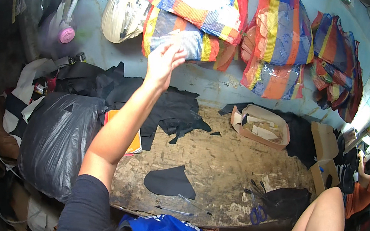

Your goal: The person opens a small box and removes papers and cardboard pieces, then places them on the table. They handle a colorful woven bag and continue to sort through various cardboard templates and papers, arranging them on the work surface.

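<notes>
My left arm stretches up and forward across the table. My left hand (pixel 166 61) is raised in front of a striped mesh bag (pixel 159 30) on the wall, its fingers extended and apart. Nothing shows in it, and whether the fingertips touch the bag I cannot make out. On the right my bare arm (pixel 320 227) is bent, elbow up, and my right hand is out of the picture. A flat black cut piece (pixel 170 182), rounded at one end, lies on the worn wooden table (pixel 220 167) in front of me. Two pens (pixel 176 211) lie beside it.
Scissors (pixel 258 215) with blue handles lie beside a black heap (pixel 285 202). At the back sit black scraps (pixel 172 107) and a box of cut pieces (pixel 257 136). A stuffed black plastic bag (pixel 59 145) stands left, an open carton (pixel 323 147) right. Another person (pixel 364 195) is at far right.
</notes>
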Demonstrator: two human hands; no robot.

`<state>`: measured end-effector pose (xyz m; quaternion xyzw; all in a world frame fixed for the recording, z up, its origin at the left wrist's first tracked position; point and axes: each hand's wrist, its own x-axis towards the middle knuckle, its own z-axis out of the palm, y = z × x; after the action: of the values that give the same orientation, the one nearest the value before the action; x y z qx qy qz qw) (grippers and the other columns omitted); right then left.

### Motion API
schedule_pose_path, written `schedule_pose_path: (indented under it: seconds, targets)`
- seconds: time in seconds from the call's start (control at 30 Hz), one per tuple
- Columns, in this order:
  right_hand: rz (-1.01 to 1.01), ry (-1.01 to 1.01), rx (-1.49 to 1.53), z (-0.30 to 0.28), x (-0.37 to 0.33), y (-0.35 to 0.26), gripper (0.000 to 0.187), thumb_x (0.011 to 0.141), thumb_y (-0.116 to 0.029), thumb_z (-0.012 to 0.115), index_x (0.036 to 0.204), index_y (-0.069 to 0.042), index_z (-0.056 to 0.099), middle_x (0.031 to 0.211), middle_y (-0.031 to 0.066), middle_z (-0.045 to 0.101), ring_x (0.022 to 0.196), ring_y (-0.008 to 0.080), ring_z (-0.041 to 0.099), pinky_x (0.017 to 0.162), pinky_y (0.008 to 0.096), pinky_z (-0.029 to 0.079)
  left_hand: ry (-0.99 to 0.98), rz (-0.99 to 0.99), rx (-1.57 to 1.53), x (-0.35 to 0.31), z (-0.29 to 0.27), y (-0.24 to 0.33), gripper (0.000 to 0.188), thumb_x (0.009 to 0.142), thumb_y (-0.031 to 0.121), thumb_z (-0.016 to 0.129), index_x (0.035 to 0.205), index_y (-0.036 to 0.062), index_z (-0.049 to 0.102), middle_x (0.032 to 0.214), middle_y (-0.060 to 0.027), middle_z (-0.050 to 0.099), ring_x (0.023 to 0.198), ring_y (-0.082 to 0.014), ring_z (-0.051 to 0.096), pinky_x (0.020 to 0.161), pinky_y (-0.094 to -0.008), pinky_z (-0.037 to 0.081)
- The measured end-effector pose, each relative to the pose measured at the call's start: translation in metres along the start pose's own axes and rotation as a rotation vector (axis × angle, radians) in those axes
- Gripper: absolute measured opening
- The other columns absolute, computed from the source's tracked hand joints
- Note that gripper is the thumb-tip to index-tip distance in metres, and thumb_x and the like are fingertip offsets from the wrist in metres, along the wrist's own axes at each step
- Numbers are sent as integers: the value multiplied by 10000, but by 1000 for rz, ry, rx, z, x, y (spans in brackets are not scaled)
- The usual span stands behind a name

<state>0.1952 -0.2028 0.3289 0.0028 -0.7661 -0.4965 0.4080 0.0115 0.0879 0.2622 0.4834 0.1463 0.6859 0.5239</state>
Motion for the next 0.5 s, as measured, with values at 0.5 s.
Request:
schedule_pose_path:
  seconds: [0.5]
  targets:
    - [22,-67,-38,12,-15,10,223,825,-383,602,924,-184,615,963,-35,585,960,118,536,796,356,407,118,-328,-172,106,71,6,666,733,287,734,1253,32,406,1261,-172,450,1197,-313,426,1005,-456,362]
